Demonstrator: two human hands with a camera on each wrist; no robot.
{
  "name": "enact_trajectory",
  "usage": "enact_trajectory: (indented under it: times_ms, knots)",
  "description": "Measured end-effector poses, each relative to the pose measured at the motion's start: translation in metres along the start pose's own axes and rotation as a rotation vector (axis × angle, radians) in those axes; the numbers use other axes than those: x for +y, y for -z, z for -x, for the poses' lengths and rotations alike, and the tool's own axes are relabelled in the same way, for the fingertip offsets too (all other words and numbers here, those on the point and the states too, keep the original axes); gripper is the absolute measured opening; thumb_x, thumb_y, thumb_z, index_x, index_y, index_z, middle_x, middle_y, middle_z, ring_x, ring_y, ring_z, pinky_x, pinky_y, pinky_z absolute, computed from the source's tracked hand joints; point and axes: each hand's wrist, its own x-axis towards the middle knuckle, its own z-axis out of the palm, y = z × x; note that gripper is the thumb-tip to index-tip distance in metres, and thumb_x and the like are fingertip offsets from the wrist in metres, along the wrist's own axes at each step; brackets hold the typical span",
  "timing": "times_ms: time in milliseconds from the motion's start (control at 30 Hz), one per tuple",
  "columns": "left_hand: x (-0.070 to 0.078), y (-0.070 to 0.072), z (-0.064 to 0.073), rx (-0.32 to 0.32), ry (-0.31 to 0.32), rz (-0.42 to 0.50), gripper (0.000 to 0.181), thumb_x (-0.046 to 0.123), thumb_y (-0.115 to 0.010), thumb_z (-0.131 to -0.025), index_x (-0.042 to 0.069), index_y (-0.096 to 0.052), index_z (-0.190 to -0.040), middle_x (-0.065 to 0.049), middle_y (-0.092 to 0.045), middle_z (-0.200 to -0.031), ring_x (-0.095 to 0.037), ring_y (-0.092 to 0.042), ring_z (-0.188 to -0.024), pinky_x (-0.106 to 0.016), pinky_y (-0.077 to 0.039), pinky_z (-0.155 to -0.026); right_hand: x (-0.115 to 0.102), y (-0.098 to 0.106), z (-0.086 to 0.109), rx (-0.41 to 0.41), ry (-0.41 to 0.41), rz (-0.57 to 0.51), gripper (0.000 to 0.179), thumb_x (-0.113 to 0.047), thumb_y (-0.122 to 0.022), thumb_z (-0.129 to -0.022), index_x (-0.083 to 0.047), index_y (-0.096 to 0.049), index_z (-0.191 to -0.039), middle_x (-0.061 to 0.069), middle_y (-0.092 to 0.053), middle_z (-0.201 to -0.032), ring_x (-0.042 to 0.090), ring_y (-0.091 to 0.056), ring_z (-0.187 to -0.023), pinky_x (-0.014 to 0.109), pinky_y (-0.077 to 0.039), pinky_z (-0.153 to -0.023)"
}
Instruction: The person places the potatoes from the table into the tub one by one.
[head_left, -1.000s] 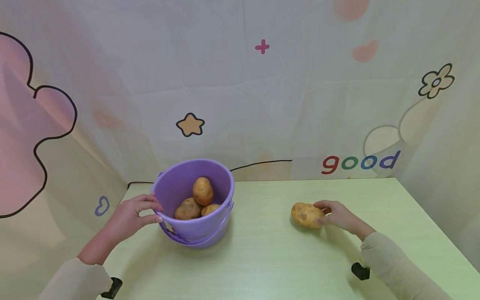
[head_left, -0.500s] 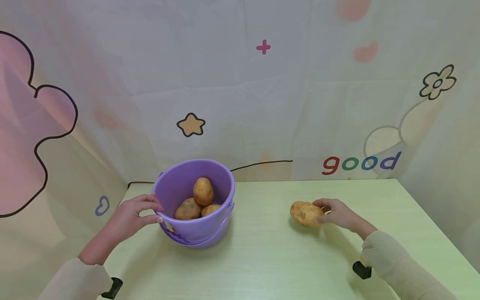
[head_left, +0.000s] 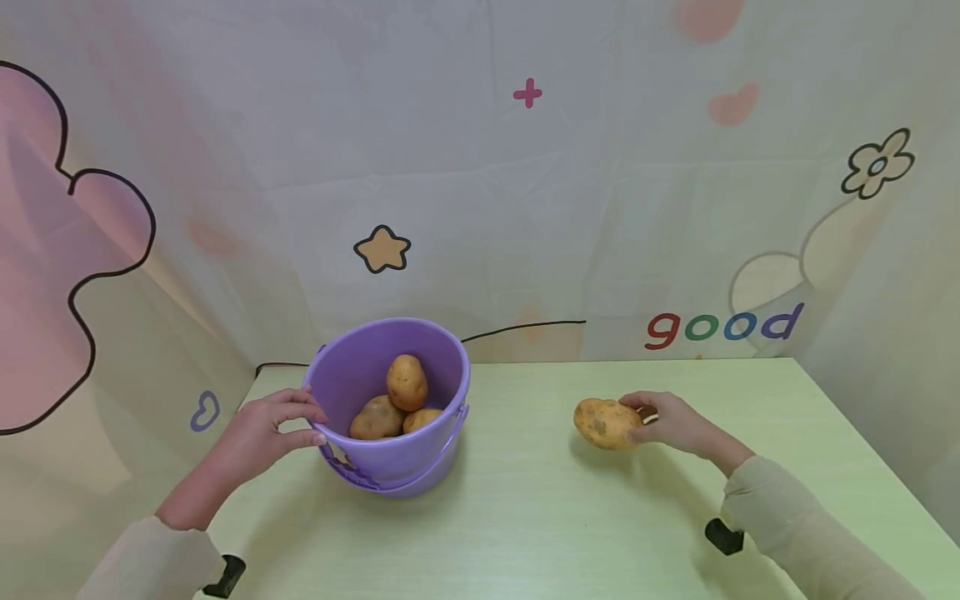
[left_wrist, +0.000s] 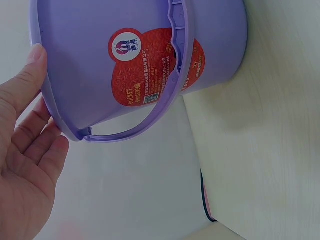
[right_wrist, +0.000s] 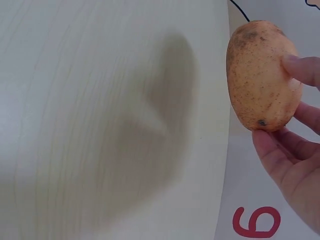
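Observation:
A purple bucket (head_left: 420,457) stands on the left half of the table, its mouth tipped toward the head view and its handle hanging down the front. Inside lie potatoes; three show, the upper one (head_left: 407,383) resting on two others. My left hand (head_left: 267,433) pinches the bucket's rim at its left side, thumb outside, as the left wrist view also shows. Off to the right, my right hand (head_left: 675,425) holds another potato (right_wrist: 262,75) between thumb and fingers. A shadow lies apart from this potato on the table in the right wrist view, so it is off the surface.
The pale green table (head_left: 525,517) ends at a printed curtain (head_left: 487,208) behind the bucket. A red and white label (left_wrist: 145,70) is on the bucket's side. Black wrist pieces (head_left: 724,537) sit under both sleeves.
My right hand has moved slightly left and up with the potato, whose shadow has spread away from it. The left hand and the bucket have stayed in place.

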Motion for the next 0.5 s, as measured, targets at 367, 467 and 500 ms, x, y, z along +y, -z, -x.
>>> enact_trajectory:
  times_ms: [367,467,500]
  knots:
    - [0.001,0.000,0.000,0.007,-0.007,-0.001,0.017,0.013,-0.074,-0.066,0.016,-0.068,-0.082,-0.002,-0.063,-0.096,-0.033,-0.054,-0.108,-0.039,-0.049,-0.075,-0.014,0.001,-0.004,0.003,0.042,0.065,0.056,-0.019,-0.068,-0.076,0.006,-0.046,-0.121,0.018,-0.053,-0.113,0.026,-0.051,-0.098,0.032,-0.048,-0.076]
    - [0.001,0.000,0.000,0.004,-0.002,0.001,0.017,0.013,-0.074,-0.067,0.016,-0.068,-0.082,-0.001,-0.063,-0.096,-0.033,-0.054,-0.109,-0.039,-0.049,-0.075,-0.019,0.002,-0.005,-0.001,0.040,0.085,0.055,-0.018,-0.068,-0.076,0.005,-0.047,-0.121,0.018,-0.053,-0.114,0.026,-0.051,-0.098,0.032,-0.049,-0.076]
    - [0.001,0.000,0.000,0.003,-0.001,0.002,0.017,0.013,-0.074,-0.067,0.016,-0.068,-0.082,-0.001,-0.063,-0.097,-0.033,-0.054,-0.109,-0.039,-0.049,-0.075,-0.022,0.003,-0.005,-0.003,0.040,0.092,0.055,-0.018,-0.068,-0.076,0.005,-0.047,-0.121,0.018,-0.053,-0.114,0.026,-0.051,-0.098,0.032,-0.049,-0.077]
